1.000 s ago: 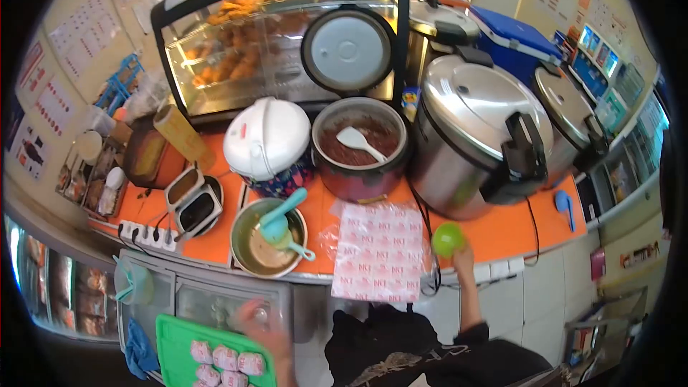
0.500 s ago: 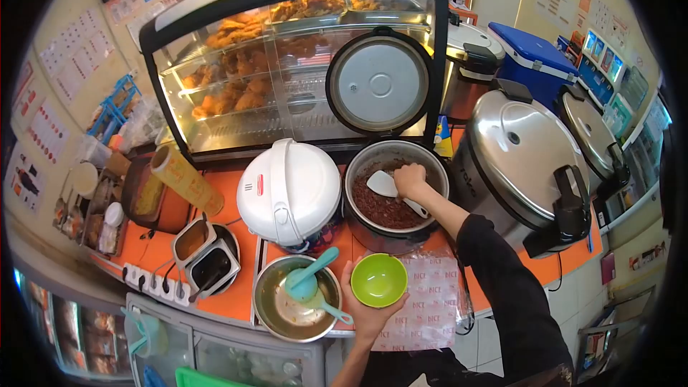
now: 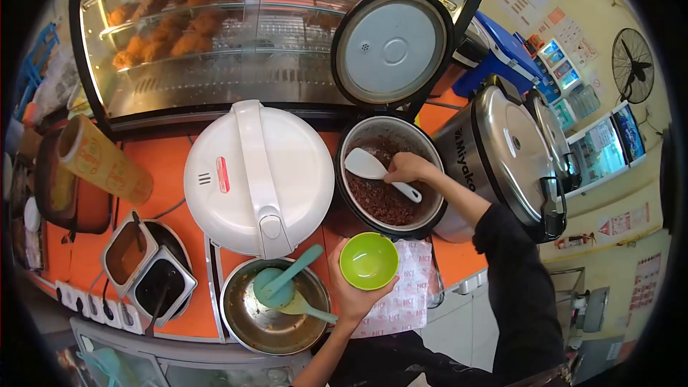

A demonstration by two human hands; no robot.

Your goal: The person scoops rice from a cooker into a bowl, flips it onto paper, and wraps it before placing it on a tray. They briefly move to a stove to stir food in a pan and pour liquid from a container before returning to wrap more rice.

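My right hand (image 3: 410,170) grips a white rice paddle (image 3: 367,165) by its handle, inside an open rice cooker (image 3: 344,204). Reddish-brown cooked rice (image 3: 376,197) covers the bottom of the pot, and the paddle's blade is over it, near the left wall. In my left hand (image 3: 352,294) is a small lime-green bowl (image 3: 370,261), held from below and the side, with nothing visible inside. Beneath it lies printed wrapping paper (image 3: 405,301). Left of that hand stands a steel bowl (image 3: 240,322) holding a teal ladle (image 3: 276,287) and a pale green, teal-handled utensil (image 3: 304,307).
A closed white rice cooker (image 3: 208,193) stands left of the open one; a large steel Miyako cooker (image 3: 494,150) stands right. Behind is a glass cabinet (image 3: 236,57) of fried chicken. Sauce containers (image 3: 129,251) and a paper-cup stack (image 3: 107,161) are at left.
My view has dropped and come closer to the counter. The paddle blade has shifted toward the pot's left wall and lifted more into sight. The green bowl stays in my left hand.
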